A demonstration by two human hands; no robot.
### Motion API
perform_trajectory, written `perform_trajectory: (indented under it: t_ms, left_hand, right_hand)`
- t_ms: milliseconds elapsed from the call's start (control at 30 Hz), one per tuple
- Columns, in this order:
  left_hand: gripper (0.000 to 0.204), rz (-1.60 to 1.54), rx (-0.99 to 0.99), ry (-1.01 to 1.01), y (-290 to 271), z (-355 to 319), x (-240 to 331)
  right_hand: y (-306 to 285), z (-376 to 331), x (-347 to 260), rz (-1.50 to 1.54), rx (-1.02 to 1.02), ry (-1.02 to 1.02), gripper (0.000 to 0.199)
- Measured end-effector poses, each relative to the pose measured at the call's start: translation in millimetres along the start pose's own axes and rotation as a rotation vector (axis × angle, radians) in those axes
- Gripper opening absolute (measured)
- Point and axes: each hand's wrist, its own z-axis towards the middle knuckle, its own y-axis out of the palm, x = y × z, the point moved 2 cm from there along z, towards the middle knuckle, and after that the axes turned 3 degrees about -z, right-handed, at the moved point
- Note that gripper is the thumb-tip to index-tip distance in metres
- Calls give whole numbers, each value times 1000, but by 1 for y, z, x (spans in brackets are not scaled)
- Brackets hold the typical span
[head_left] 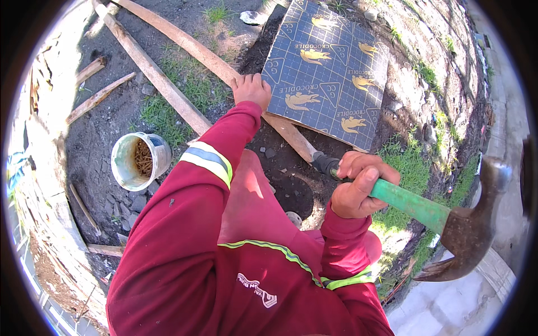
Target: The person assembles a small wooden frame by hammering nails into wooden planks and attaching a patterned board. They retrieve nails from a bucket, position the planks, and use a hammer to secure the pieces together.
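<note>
2 long planks (148, 64), left hand (252, 91) on one, can't tell grip, right hand (363, 183) clenching 1 hammer (412, 206), grassy dirt (92, 137) outside

dark bare soil (106, 126) | green grass patches (404, 168) | pale strip (506, 106) along right edge | dappled sunlight (392, 238)

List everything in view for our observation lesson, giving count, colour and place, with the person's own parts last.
Hammer: one, green handle and dark brown head, right side
Patterned board: one, dark blue-grey with gold figures, upper centre-right
Long planks: two, pale brown, from upper left toward centre
Bucket: one, whitish, left
Bucket's contents: uncountable pieces, brown, inside it
Short wood pieces: several, brown, far left
Grass: several patches, green, around the ground
Left hand: one, bare, on a plank
Right hand: one, bare, around the hammer's handle
Sleeves: two, dark red, lower centre
</note>
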Motion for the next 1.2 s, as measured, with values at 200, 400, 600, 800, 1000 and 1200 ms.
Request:
perform_trajectory:
  t_ms: [200,400,600,800,1000,1200]
  left_hand:
    - [22,-19,23,17,-4,6,3]
    - [23,-5,-23,-18,2,1,0]
    - [22,-21,-6,-16,4,3,1]
    - [33,48,-235,-3,-5,9,2]
    - [25,-430,-639,64,-127,-35,-34]
    - [26,-298,-1873,-715,-333,-216,-101]
  right_hand:
    - [16,-47,68,-875,-584,606,23]
    - [-9,-11,29,-351,-69,388,16]
    - [14,-41,77,-1063,-717,740,20]
    - [-45,-48,49,-350,-378,1093,26]
    - [-71,-28,3,-165,-97,1181,23]
    - [-99,-11,-2,126,148,1107,23]
